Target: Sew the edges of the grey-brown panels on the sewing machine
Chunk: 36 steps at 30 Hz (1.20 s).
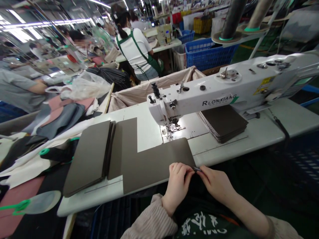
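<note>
A flat grey-brown panel point(159, 162) lies on the white sewing table in front of the sewing machine point(194, 93). My left hand point(177, 186) is closed at the panel's near right corner, thumb and fingers pinching its edge. Right beside it, my right hand point(218, 184) is closed on a small dark pointed tool point(196, 169), whose tip reaches that corner; its exact kind is too small to make out. The needle area point(171, 127) stands just beyond the panel's far edge.
To the left stands a stack of grey-brown panels point(88, 156); another stack point(224, 122) sits under the machine arm. Black thread point(58, 154) and fabric pieces point(64, 116) crowd the far left. Behind are a cloth-lined bin point(134, 94), blue crates point(211, 53) and a co-worker point(137, 46).
</note>
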{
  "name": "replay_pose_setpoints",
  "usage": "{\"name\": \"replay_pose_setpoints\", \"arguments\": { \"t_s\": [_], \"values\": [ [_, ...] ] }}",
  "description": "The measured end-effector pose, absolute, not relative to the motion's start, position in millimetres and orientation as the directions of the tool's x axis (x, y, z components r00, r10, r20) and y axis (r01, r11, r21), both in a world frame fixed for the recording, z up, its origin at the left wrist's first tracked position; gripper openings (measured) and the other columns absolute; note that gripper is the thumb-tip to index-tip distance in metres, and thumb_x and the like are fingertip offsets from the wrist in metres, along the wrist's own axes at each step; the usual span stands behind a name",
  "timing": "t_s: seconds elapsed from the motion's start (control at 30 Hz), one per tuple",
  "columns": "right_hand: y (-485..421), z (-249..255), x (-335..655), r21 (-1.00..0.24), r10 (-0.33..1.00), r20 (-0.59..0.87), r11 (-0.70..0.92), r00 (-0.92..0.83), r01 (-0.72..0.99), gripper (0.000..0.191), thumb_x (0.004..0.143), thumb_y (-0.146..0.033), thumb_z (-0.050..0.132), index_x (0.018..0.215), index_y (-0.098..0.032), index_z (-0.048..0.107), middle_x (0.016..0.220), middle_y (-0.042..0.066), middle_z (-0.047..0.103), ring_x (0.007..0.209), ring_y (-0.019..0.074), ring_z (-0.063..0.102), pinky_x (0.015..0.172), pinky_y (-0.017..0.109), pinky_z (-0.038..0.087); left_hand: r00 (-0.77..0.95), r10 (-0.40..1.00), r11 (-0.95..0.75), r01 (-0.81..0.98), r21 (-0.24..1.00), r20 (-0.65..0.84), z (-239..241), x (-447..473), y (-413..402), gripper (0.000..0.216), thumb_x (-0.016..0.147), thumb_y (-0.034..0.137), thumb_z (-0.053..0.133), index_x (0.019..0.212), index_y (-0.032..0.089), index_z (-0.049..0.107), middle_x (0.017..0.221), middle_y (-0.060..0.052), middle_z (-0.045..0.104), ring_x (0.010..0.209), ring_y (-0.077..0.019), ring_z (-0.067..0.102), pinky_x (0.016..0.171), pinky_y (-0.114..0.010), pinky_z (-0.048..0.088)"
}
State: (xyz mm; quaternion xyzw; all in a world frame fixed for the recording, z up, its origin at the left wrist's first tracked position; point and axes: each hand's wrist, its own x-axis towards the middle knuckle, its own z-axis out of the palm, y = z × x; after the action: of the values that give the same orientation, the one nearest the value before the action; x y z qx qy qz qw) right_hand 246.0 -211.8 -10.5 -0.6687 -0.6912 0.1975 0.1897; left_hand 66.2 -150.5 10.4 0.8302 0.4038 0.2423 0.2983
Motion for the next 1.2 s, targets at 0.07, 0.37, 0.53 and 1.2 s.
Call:
{"name": "replay_pose_setpoints", "arguments": {
  "t_s": [0.07, 0.37, 0.53, 1.2],
  "values": [
    [-212, -11, 249, -0.535, 1.000, 0.006, 0.021, -0.021, 0.845, 0.024, 0.101, -0.034, 0.036, 0.084, -0.025, 0.051, 0.074, -0.001, 0.065, 0.062, 0.0164, 0.062, 0.054, 0.028, 0.037, 0.636, 0.753, -0.552, 0.470, 0.689, 0.168, 14, 55, -147, 0.012, 0.098, 0.023, 0.053, 0.089, 0.021, 0.061, 0.088, -0.002, 0.064, 0.089, -0.0180, 0.056, 0.092, -0.038, 0.042],
    [-196, -7, 259, -0.455, 0.983, 0.119, 0.179, -0.140, 0.872, 0.042, 0.093, -0.037, 0.053, 0.134, -0.028, 0.049, 0.139, 0.009, 0.053, 0.090, 0.0217, 0.068, 0.073, 0.034, 0.054, 0.668, 0.733, -0.660, 0.651, 0.375, 0.131, 26, -59, -133, 0.050, 0.084, 0.047, 0.070, 0.126, 0.022, 0.058, 0.130, -0.011, 0.058, 0.126, -0.0299, 0.049, 0.108, -0.048, 0.039],
    [-178, 6, 260, -0.568, 0.947, 0.143, 0.315, -0.286, 0.760, 0.040, 0.089, -0.015, 0.043, 0.124, -0.029, 0.058, 0.142, 0.005, 0.053, 0.099, 0.0214, 0.067, 0.086, 0.037, 0.053, 0.652, 0.754, -0.651, 0.725, 0.222, 0.081, 25, -106, -128, 0.054, 0.093, 0.028, 0.056, 0.145, 0.028, 0.041, 0.148, -0.006, 0.047, 0.141, -0.0265, 0.038, 0.117, -0.055, 0.025],
    [-146, 70, 267, -0.924, 0.977, -0.027, -0.104, 0.209, 0.368, 0.030, 0.081, -0.054, 0.066, 0.093, -0.027, 0.073, 0.085, 0.006, 0.072, 0.070, 0.0208, 0.066, 0.055, 0.025, 0.051, -0.035, 0.942, 0.337, 0.105, 0.936, -0.335, 126, -119, -134, 0.035, 0.068, 0.041, 0.082, 0.086, 0.014, 0.068, 0.071, -0.001, 0.067, 0.058, -0.0127, 0.058, 0.053, -0.019, 0.045]
  ]
}}
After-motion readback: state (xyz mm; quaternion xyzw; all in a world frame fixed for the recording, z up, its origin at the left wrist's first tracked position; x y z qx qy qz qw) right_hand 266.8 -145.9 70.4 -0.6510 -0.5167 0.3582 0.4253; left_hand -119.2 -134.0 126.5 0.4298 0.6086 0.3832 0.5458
